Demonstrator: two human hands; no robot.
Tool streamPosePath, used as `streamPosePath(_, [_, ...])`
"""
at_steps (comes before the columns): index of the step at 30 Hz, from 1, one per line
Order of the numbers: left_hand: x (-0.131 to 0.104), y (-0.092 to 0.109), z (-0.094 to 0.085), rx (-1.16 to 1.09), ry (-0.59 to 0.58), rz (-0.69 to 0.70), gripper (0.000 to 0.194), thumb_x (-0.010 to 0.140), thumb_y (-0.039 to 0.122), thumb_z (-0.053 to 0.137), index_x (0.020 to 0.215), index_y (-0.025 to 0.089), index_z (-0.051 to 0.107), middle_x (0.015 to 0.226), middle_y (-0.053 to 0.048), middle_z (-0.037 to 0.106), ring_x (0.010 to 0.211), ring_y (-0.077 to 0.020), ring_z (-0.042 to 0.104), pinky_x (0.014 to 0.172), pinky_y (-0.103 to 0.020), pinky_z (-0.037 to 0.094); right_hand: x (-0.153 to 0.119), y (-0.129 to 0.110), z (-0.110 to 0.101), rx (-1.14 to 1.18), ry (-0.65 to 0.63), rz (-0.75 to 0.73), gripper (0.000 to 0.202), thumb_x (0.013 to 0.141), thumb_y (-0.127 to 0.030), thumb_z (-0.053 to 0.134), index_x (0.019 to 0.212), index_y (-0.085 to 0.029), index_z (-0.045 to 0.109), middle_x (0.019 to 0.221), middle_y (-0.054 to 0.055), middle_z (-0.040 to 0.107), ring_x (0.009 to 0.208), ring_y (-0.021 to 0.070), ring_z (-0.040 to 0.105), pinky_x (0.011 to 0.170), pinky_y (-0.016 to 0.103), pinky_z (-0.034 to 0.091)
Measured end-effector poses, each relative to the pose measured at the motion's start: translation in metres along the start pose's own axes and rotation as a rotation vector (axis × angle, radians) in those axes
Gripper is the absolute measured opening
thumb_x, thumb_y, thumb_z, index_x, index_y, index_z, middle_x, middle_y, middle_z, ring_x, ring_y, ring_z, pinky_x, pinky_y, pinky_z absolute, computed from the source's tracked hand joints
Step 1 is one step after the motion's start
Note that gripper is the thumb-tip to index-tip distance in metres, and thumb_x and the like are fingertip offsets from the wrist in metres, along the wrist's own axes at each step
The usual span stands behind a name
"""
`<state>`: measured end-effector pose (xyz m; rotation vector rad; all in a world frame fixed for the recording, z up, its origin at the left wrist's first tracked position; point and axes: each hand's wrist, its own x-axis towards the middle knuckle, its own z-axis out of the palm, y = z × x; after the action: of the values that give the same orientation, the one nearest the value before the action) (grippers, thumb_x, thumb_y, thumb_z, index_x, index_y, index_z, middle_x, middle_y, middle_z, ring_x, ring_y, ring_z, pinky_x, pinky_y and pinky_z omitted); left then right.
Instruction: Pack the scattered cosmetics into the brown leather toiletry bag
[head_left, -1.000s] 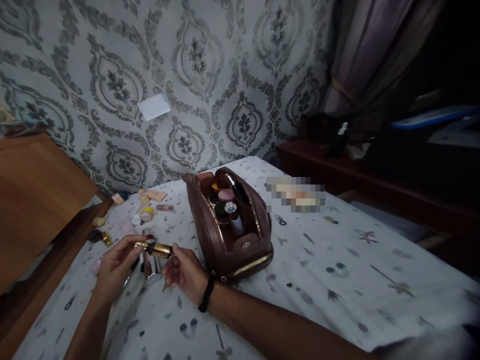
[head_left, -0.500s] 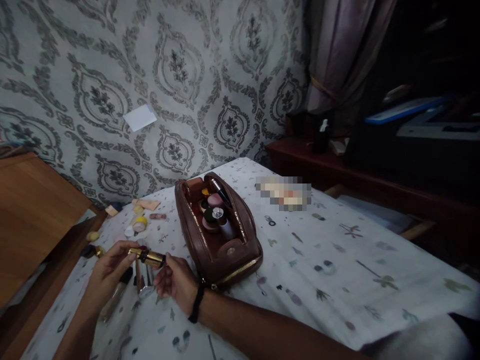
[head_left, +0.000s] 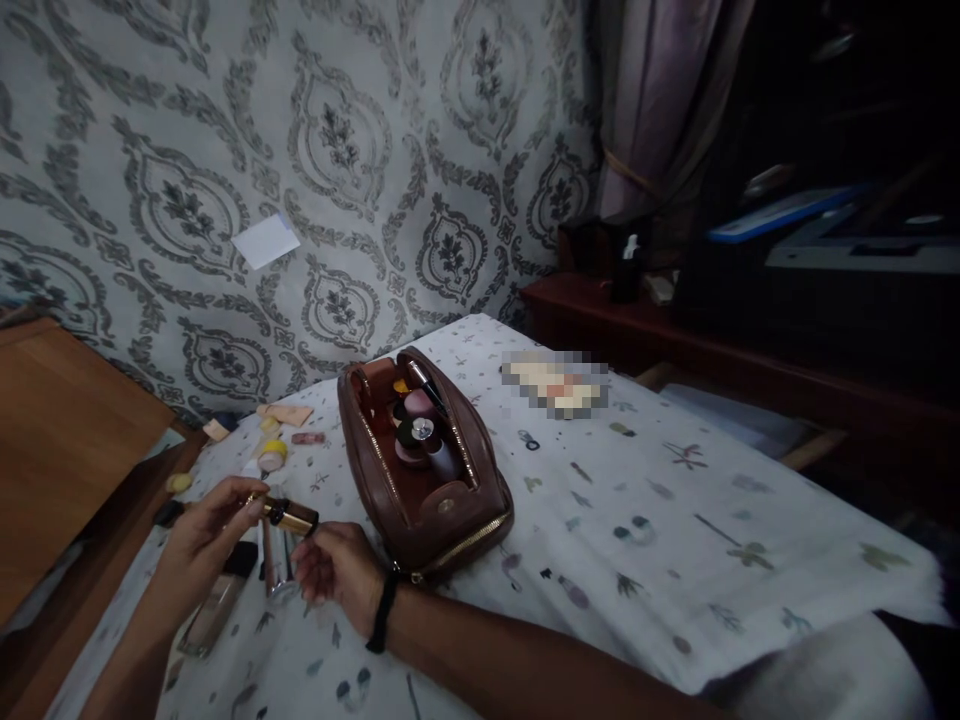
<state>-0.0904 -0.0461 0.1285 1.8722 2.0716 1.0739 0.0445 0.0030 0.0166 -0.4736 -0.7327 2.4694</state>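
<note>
A gold and black tube (head_left: 291, 516) is held between both hands at the lower left. My left hand (head_left: 214, 530) pinches its gold end with thumb and fingers. At the other end, my right hand (head_left: 341, 570), with a black band on the wrist, grips the tube with curled fingers. Just right of my hands stands a brown bag (head_left: 386, 515), unzipped, with several cosmetic items inside, among them a pink round item (head_left: 420, 404) and a dark tube with a silvery top (head_left: 442, 455). Beneath the hands lie a silvery item (head_left: 277, 570) and a glass bottle (head_left: 210, 612).
Small items, including a yellow-lidded jar (head_left: 272, 455) and a pinkish tube (head_left: 308, 438), lie beyond my left hand on the patterned sheet (head_left: 600, 600). A pixelated item (head_left: 556, 383) is right of the bag. Wooden furniture (head_left: 67, 430) borders the left; an open drawer (head_left: 814, 450) is at right.
The view has shifted slightly, so the bag and sheet appear further left. Both hands still hold the gold and black tube, which sits slightly lower in view.
</note>
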Motion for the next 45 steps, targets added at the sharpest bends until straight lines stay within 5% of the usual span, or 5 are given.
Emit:
streamPosePath(7, [0.014, 0.024, -0.009, -0.03, 0.081, -0.008, 0.04, 0.074, 0.057, 0.068, 0.091, 0.02, 0.068, 0.079, -0.003, 0.068, 0.072, -0.0197, 0.064, 0.064, -0.026, 0.052, -0.001, 0.0, 0.001, -0.015, -0.019, -0.004, 0.037, 0.081, -0.048, 0.061, 0.067, -0.014, 0.06, 0.05, -0.003, 0.058, 0.035, 0.0069, 0.048, 0.039, 0.022, 0.028])
streamPosePath(19, [0.047, 0.101, 0.003, -0.118, 0.208, 0.111, 0.026, 0.08, 0.046, 0.066, 0.093, 0.023, 0.067, 0.078, 0.0, 0.066, 0.071, -0.0174, 0.06, 0.065, -0.029, 0.051, -0.002, 0.0, -0.001, -0.028, -0.035, -0.01, 0.043, 0.081, -0.055, 0.061, 0.071, -0.013, 0.06, 0.053, -0.003, 0.058, 0.037, 0.0067, 0.047, 0.041, 0.022, 0.027])
streamPosePath(34, [0.074, 0.139, 0.035, 0.172, -0.241, 0.493, 0.024, 0.092, 0.039, 0.055, 0.1, 0.019, 0.068, 0.091, -0.002, 0.071, 0.083, -0.0149, 0.063, 0.073, -0.022, 0.048, -0.003, 0.003, -0.002, -0.08, -0.037, -0.038, 0.057, 0.066, -0.071, 0.064, 0.071, -0.015, 0.059, 0.054, -0.003, 0.057, 0.039, 0.0073, 0.047, 0.041, 0.022, 0.028])
streamPosePath(45, [0.078, 0.123, 0.049, 0.107, -0.414, 0.453, 0.017, 0.086, 0.036, 0.06, 0.097, 0.028, 0.07, 0.097, 0.001, 0.071, 0.094, -0.0209, 0.066, 0.08, -0.026, 0.053, -0.007, 0.005, -0.004, -0.119, -0.093, 0.023, 0.065, 0.06, -0.079, 0.063, 0.074, -0.016, 0.059, 0.057, -0.003, 0.055, 0.041, 0.0075, 0.048, 0.042, 0.021, 0.031])
